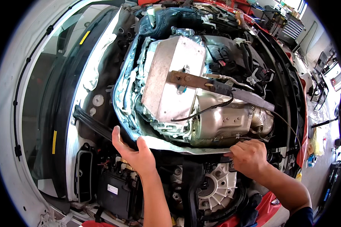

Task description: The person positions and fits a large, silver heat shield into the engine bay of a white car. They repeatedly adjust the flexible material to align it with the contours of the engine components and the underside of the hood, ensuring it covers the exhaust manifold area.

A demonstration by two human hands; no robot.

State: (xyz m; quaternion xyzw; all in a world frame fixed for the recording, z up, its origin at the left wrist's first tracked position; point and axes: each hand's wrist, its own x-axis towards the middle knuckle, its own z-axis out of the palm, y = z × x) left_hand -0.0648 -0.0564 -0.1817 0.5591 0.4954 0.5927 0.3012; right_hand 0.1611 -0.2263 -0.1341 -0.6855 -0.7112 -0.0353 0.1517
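Note:
My left hand (pixel 134 154) is at the near left corner of the engine bay, thumb and fingers apart. Its thumb lies against the left end of a long silvery heat-shield strip (pixel 185 150). My right hand (pixel 250 157) is closed over the right end of that strip, its fingers curled; what lies under them is partly hidden. Beyond the strip are a tan-silver metal cover (pixel 174 72) and a shiny rounded exhaust heat shield (pixel 219 121). A rusty brown bracket (pixel 193 80) crosses the cover, joined to a grey bar (pixel 254 99).
Nearer me are a black control box (pixel 117 193), a black rectangular duct (pixel 85 174) and a round ribbed metal strut mount (pixel 216 185). A black brace (pixel 94 125) runs beside my left fingertips. The windshield (pixel 45 113) is left. A thin cable (pixel 288 126) hangs right.

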